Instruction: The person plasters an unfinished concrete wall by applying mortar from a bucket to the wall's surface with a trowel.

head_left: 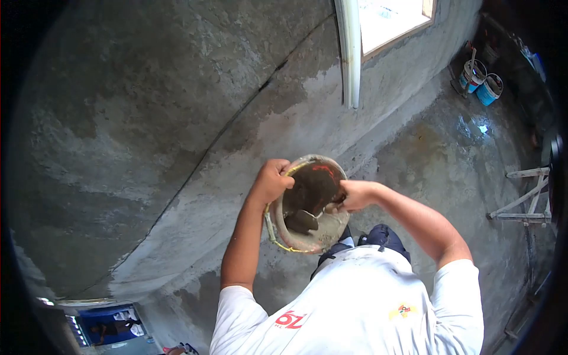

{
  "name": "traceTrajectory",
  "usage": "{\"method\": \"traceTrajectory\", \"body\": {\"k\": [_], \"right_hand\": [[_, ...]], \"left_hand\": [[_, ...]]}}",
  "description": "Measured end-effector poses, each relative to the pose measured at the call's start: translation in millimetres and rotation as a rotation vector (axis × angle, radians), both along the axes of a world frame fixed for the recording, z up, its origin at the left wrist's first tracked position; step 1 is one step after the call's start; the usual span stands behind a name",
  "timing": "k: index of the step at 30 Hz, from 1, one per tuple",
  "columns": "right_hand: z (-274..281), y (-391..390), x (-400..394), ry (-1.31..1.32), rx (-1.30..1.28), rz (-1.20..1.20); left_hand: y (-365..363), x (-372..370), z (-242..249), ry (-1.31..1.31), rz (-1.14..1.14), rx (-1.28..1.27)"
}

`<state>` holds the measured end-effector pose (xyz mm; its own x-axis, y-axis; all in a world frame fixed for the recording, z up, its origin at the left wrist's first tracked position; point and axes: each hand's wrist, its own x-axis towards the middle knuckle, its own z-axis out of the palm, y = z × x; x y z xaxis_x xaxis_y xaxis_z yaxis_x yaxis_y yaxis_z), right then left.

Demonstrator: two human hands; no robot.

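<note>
My left hand (pixel 277 179) is closed on the rim of a round bucket (pixel 332 232), which is tilted so that its inside faces me. Grey-brown wet mortar (pixel 313 184) lies in it, and a yellow edge runs along its left side. With my right hand (pixel 353 196), at the right of the rim, I grip a trowel (pixel 302 221). The trowel's handle is mostly hidden by my fingers, while its dark blade shows low inside the bucket.
A damp plastered wall (pixel 136 118) with a dark diagonal line rises at the left. A pale vertical strip (pixel 350 59) hangs beside a window opening (pixel 393 23). Blue-and-white buckets (pixel 489 90) stand at the far right, and a wooden trestle (pixel 526 198) is on the right.
</note>
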<state>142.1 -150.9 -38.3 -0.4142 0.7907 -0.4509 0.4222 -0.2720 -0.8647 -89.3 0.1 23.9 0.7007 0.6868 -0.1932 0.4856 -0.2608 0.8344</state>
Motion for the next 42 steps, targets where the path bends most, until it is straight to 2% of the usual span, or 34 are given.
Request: {"method": "traceTrajectory", "body": {"k": [2,3,4,5,6,7,9,11,13,15,17,18,19,20,21,22,25,29,32,35,37,39,41,42], "right_hand": [[-26,-12,-5,0.004,-0.164,-0.085],[-63,-15,-5,0.137,-0.073,-0.079],[-47,-21,-4,0.267,-0.203,-0.134],[-7,-32,-8,0.368,-0.168,-0.226],[-28,-36,-10,0.550,-0.240,-0.339],[-61,-33,-5,0.564,-0.332,-0.312],[-94,-27,16,0.751,-0.525,-0.217],[-61,-32,44,0.745,-0.436,-0.284],[-8,-38,59,0.700,-0.364,-0.503],[11,-38,98,0.664,-0.258,-0.444],[46,-39,132,0.633,-0.114,-0.431],[62,-39,148,0.620,-0.061,-0.416],[75,-37,163,0.601,-0.014,-0.399],[89,-37,173,0.639,-0.009,-0.430],[98,-35,181,0.676,0.004,-0.456],[103,-29,192,0.718,0.015,-0.447],[130,-14,212,0.729,0.049,-0.438],[143,-4,221,0.815,0.085,-0.357],[161,4,217,0.912,0.132,-0.404],[186,19,222,1.021,0.149,-0.335],[219,39,223,1.078,0.251,-0.274],[278,48,212,0.974,0.429,-0.421],[336,72,213,0.971,0.578,-0.408],[364,88,215,0.881,0.719,-0.398]], "left_hand": [[-9,6,-10,-0.032,0.104,-0.123],[-13,8,-4,0.039,0.129,-0.102],[-8,7,-13,0.087,0.141,-0.035],[-10,5,-20,0.026,0.161,0.093],[-8,4,-27,-0.006,0.204,-0.024],[-2,-1,-26,0.074,0.188,0.021],[1,-10,-21,0.026,0.202,0.077],[-6,-7,-6,-0.028,0.241,0.083],[-13,-9,1,-0.363,0.508,-0.175],[-24,-2,27,-0.517,0.569,-0.215],[-10,0,23,-0.552,0.684,-0.133],[-21,14,45,-0.625,0.721,-0.164],[-12,15,42,-0.623,0.761,-0.174],[-26,31,66,-0.596,0.910,-0.218],[-34,42,77,-0.733,0.853,-0.171],[-39,50,90,-0.755,0.842,-0.139],[-30,63,94,-0.876,0.837,-0.230],[-42,71,104,-0.933,0.912,-0.115],[-44,71,98,-0.833,1.030,-0.159],[-54,75,102,-0.930,1.007,-0.149],[-55,76,99,-0.939,1.013,-0.160],[-50,74,93,-0.937,1.017,-0.172],[-44,76,82,-1.025,1.026,-0.212],[-45,77,82,-1.029,1.027,-0.201]]}}
